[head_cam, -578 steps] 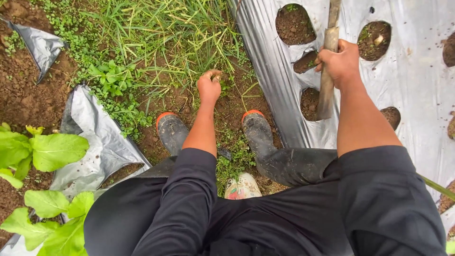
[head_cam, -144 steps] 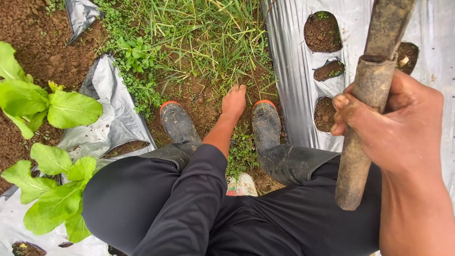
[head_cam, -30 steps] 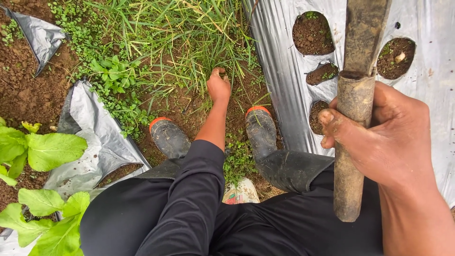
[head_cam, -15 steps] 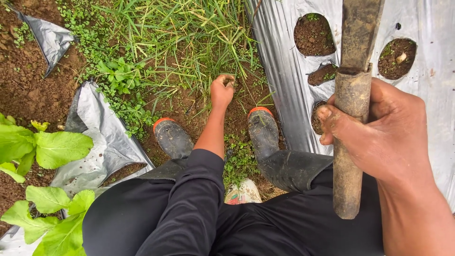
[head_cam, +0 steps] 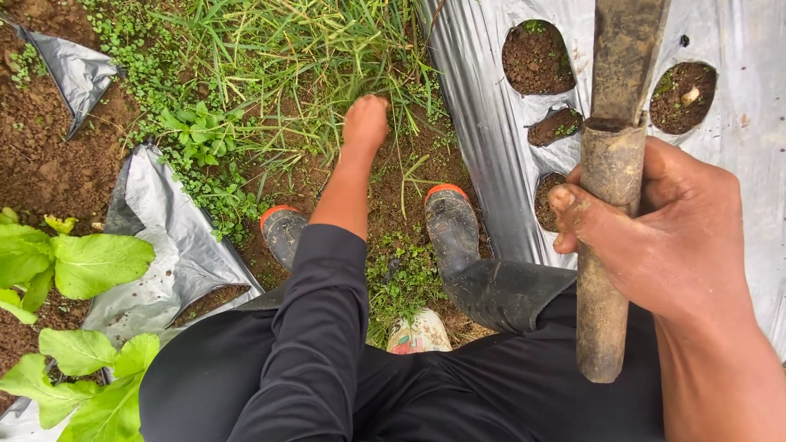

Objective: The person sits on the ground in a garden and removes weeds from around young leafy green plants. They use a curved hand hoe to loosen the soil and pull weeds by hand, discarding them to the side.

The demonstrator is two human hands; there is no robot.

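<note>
Reach has lengthened: my left hand now closes into the tall green grass beyond my boots, while my right hand grips the muddy wooden-handled tool upright.

A vegetable plot outdoors — silver mulch sheeting with soil-filled planting holes, leafy greens, weedy grass.

Bare soil open between boots, grass clumps ahead — plastic sheeting flanking.
</note>
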